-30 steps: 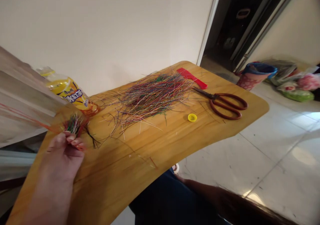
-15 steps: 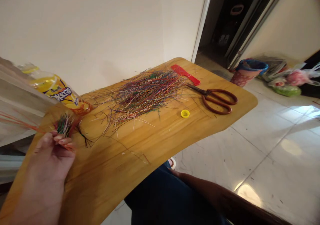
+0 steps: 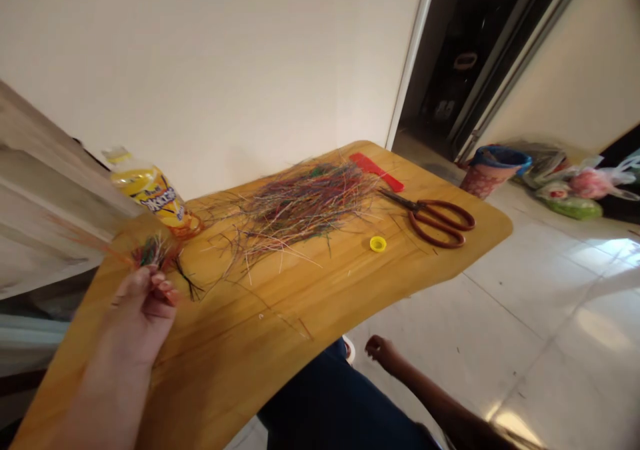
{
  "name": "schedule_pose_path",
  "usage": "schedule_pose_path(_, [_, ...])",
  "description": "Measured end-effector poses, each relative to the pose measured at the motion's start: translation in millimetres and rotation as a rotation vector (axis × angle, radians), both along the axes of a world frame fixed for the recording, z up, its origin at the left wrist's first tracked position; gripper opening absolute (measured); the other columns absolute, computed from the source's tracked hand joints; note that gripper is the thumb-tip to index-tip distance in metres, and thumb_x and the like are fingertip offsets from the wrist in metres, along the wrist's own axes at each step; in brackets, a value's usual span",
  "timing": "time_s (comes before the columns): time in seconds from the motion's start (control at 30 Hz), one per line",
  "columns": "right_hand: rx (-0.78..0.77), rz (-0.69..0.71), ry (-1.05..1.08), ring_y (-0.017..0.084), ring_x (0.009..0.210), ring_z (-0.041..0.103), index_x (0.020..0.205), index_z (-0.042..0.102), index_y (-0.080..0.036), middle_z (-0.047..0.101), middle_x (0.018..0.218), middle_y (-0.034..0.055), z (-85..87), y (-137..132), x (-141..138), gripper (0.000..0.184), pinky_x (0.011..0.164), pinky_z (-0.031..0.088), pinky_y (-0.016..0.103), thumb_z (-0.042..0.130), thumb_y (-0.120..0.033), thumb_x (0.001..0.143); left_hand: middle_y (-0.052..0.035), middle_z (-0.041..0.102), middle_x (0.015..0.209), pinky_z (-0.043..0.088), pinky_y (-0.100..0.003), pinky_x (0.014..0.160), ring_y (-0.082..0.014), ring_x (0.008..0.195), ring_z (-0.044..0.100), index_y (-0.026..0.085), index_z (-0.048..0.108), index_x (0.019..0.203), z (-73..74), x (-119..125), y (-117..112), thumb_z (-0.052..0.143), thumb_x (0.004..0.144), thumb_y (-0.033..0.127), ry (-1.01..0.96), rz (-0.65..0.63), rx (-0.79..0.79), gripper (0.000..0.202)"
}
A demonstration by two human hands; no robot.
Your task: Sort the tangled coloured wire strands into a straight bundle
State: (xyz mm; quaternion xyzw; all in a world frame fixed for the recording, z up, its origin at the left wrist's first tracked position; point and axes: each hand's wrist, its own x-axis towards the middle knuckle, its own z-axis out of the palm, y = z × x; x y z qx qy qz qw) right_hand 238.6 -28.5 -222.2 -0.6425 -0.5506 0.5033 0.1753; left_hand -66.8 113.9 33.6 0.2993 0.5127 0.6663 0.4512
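My left hand [image 3: 145,310] is closed in a pinch around a small bundle of coloured wires [image 3: 151,253], just over the table's left part. Red, green and white ends fan out above the fingers, and blurred orange strands trail off to the left. Below the table's front edge, beside my knee, my right hand [image 3: 380,351] has its fingers curled in; anything between them is too small to make out. A large heap of loose thin coloured wires [image 3: 310,197] lies on the tabletop, past the left hand. Some dark strands [image 3: 187,280] lie right of the bundle.
On the wooden table [image 3: 225,357] are an orange drink bottle [image 3: 155,193], a yellow bottle cap [image 3: 378,244], scissors with brown handles [image 3: 433,220] and a flat red plastic piece [image 3: 377,171]. A wall borders the far side. A bin [image 3: 493,173] and plastic bags [image 3: 575,183] stand on the floor.
The view has shifted, so the table things appear further right and lower. My right hand, hidden by my leg before, now shows beside the knee. The left hand keeps its bundle.
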Motion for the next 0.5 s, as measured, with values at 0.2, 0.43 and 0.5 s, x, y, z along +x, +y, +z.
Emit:
schedule_pose_path(0.2, [0.039, 0.42, -0.125, 0.023, 0.082, 0.065, 0.089, 0.07, -0.021, 0.07, 0.089, 0.0051, 85.3, 17.4, -12.1, 0.022, 0.07, 0.048, 0.031, 0.054, -0.015, 0.074, 0.0044, 0.057, 0.05, 0.046, -0.012, 0.041, -0.0067, 0.047, 0.053, 0.015, 0.064, 0.061, -15.7, -13.2, -2.3, 0.083, 0.053, 0.018, -0.126, -0.127, 0.003, 0.021])
schedule_pose_path(0.43, [0.249, 0.75, 0.304, 0.015, 0.081, 0.063, 0.102, 0.064, -0.017, 0.068, 0.093, 0.0067, 241.9, 82.6, 7.9, 0.025, 0.07, 0.048, 0.024, 0.051, -0.031, 0.086, 0.0013, 0.063, 0.052, 0.049, -0.013, 0.043, -0.0089, 0.049, 0.057, 0.016, 0.07, 0.059, -22.1, -14.4, -5.6, 0.09, 0.028, 0.03, -0.133, -0.165, -0.062, 0.039])
schedule_pose_path(0.5, [0.49, 0.459, 0.265, 0.014, 0.074, 0.059, 0.089, 0.063, -0.018, 0.065, 0.081, 0.0038, 256.4, 122.3, 6.9, 0.02, 0.069, 0.047, 0.025, 0.053, -0.035, 0.085, 0.0006, 0.063, 0.05, 0.048, -0.013, 0.042, -0.0087, 0.048, 0.057, 0.015, 0.071, 0.059, -19.0, -10.5, -7.3, 0.09, 0.025, 0.031, -0.131, -0.164, -0.093, 0.042])
